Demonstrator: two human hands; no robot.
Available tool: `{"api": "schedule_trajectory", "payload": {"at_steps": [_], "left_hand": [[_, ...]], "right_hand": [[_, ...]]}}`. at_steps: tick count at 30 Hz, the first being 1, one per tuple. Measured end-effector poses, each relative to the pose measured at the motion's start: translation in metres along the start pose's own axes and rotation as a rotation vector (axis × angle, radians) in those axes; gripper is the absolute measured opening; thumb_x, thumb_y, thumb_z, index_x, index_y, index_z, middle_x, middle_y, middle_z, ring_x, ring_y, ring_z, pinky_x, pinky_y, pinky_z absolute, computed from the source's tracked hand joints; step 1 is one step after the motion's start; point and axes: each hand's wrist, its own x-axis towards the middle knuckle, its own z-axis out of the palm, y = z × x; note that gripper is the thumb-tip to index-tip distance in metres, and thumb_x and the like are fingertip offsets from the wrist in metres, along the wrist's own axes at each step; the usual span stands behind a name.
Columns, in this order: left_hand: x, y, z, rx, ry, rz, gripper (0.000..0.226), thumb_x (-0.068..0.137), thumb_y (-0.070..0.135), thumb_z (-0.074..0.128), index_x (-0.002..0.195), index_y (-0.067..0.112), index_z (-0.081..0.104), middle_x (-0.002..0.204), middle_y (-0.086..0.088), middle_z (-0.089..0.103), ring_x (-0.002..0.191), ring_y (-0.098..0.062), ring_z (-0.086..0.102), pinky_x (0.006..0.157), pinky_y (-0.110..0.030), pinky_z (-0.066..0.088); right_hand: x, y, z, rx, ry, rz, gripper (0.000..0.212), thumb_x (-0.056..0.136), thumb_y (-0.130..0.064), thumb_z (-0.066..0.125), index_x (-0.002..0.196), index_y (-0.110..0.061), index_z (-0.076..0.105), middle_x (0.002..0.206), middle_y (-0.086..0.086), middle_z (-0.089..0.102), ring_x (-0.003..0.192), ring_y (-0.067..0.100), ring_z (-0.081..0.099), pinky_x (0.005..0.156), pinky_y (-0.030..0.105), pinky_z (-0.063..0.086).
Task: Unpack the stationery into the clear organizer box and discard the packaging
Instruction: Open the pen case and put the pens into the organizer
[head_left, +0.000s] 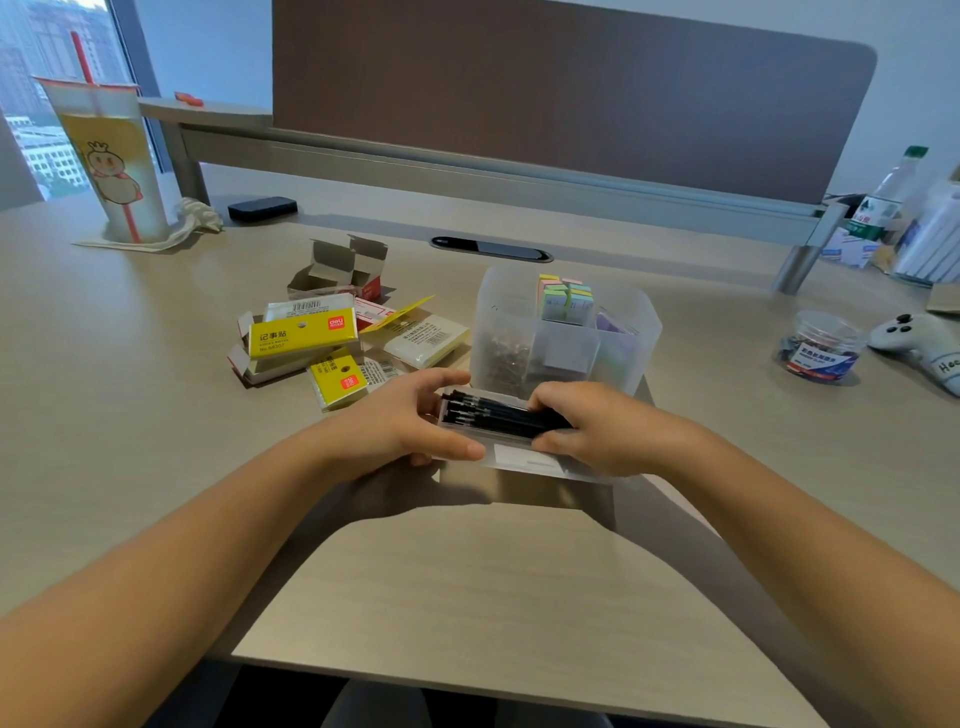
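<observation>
both hands on 1 thing here: the left hand (410, 421) curls round the left end of a clear pen case (514, 454), thumb along its near edge, while the right hand (587, 428) grips the bundle of black pens (498, 413) lying in it. the case sits low over the counter (467, 582), just in front of the clear organizer box (563, 332), which already holds pastel sticky notes (565, 299) and a heap of small metal clips. left of the box, yellow sticky-note packs (304, 335) and opened cardboard boxes (343, 270) lie scattered. far left, a drink cup (106, 156); right, a clip jar (821, 345).
</observation>
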Motion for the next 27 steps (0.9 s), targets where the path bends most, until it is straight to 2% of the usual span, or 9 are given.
{"api": "schedule_trajectory", "payload": {"at_steps": [3, 5, 8, 12, 16, 19, 22, 24, 27], "left_hand": [[0.0, 0.0, -0.002, -0.048, -0.035, -0.004, 0.079, 0.043, 0.031, 0.076, 0.117, 0.032, 0.046, 0.107, -0.01, 0.06, 0.1, -0.028, 0.053, 0.092, -0.044, 0.045], [0.001, -0.001, -0.003, -0.093, -0.065, 0.001, 0.066, 0.041, 0.033, 0.075, 0.102, 0.036, 0.05, 0.112, -0.017, 0.059, 0.094, -0.029, 0.053, 0.079, -0.035, 0.049], [0.003, -0.005, -0.005, -0.151, -0.088, 0.005, 0.054, 0.053, 0.019, 0.071, 0.098, 0.038, 0.048, 0.102, -0.008, 0.061, 0.08, -0.02, 0.052, 0.053, -0.016, 0.044], [0.007, -0.007, -0.007, -0.23, -0.086, -0.019, 0.048, 0.056, 0.016, 0.066, 0.094, 0.039, 0.048, 0.096, -0.005, 0.059, 0.077, -0.017, 0.051, 0.049, -0.015, 0.043], [0.01, -0.01, -0.011, -0.245, -0.09, -0.037, 0.064, 0.055, 0.017, 0.066, 0.115, 0.028, 0.046, 0.093, -0.007, 0.057, 0.068, -0.011, 0.054, 0.047, -0.015, 0.043], [0.01, -0.012, -0.016, -0.221, -0.094, -0.047, 0.082, 0.049, 0.02, 0.074, 0.125, 0.023, 0.043, 0.096, -0.007, 0.059, 0.069, -0.012, 0.056, 0.048, -0.015, 0.044], [0.008, -0.012, -0.023, -0.217, -0.099, -0.055, 0.098, 0.027, 0.036, 0.089, 0.116, 0.03, 0.049, 0.099, -0.008, 0.06, 0.072, -0.013, 0.058, 0.05, -0.016, 0.046], [0.009, -0.011, -0.028, -0.244, -0.084, -0.059, 0.1, 0.012, 0.049, 0.087, 0.105, 0.036, 0.052, 0.103, -0.009, 0.06, 0.072, -0.011, 0.062, 0.05, -0.016, 0.048], [0.011, -0.007, -0.037, -0.265, -0.088, -0.04, 0.1, 0.012, 0.051, 0.086, 0.105, 0.037, 0.052, 0.106, -0.009, 0.057, 0.071, -0.011, 0.063, 0.051, -0.017, 0.049]], "right_hand": [[0.002, 0.0, -0.007, 0.068, -0.068, 0.017, 0.008, 0.088, -0.02, 0.053, 0.088, -0.019, 0.045, 0.075, -0.011, 0.041, 0.077, 0.013, 0.043, 0.062, 0.017, 0.034], [0.002, 0.0, -0.01, 0.1, -0.1, 0.025, 0.007, 0.088, -0.019, 0.052, 0.09, -0.016, 0.046, 0.076, -0.008, 0.042, 0.077, 0.014, 0.043, 0.063, 0.02, 0.035], [0.002, 0.0, -0.011, 0.14, -0.126, 0.038, 0.007, 0.087, -0.016, 0.052, 0.091, -0.011, 0.048, 0.079, -0.002, 0.044, 0.08, 0.017, 0.044, 0.067, 0.026, 0.037], [0.0, 0.001, -0.01, 0.226, -0.13, 0.055, 0.008, 0.086, -0.012, 0.049, 0.079, -0.013, 0.047, 0.072, -0.001, 0.041, 0.071, 0.015, 0.04, 0.066, 0.028, 0.034], [0.002, 0.006, -0.008, 0.39, 0.004, 0.084, 0.015, 0.087, -0.006, 0.045, 0.074, -0.014, 0.043, 0.067, 0.0, 0.041, 0.063, 0.013, 0.039, 0.063, 0.029, 0.035], [0.002, 0.006, -0.011, 0.558, 0.091, 0.054, 0.023, 0.087, -0.001, 0.041, 0.07, -0.017, 0.039, 0.063, 0.0, 0.039, 0.056, 0.011, 0.036, 0.053, 0.022, 0.032], [0.002, 0.001, -0.015, 0.739, 0.23, 0.018, 0.025, 0.088, -0.005, 0.047, 0.066, -0.016, 0.043, 0.051, -0.003, 0.036, 0.043, 0.007, 0.032, 0.041, 0.014, 0.027], [0.005, -0.002, -0.021, 0.866, 0.346, 0.02, 0.026, 0.088, -0.01, 0.05, 0.063, -0.013, 0.047, 0.041, -0.007, 0.035, 0.035, 0.004, 0.03, 0.037, 0.014, 0.025], [0.013, -0.013, -0.04, 0.958, 0.507, 0.002, 0.032, 0.09, -0.016, 0.047, 0.058, -0.01, 0.05, 0.043, -0.004, 0.047, 0.037, 0.006, 0.043, 0.041, 0.016, 0.038]]}}
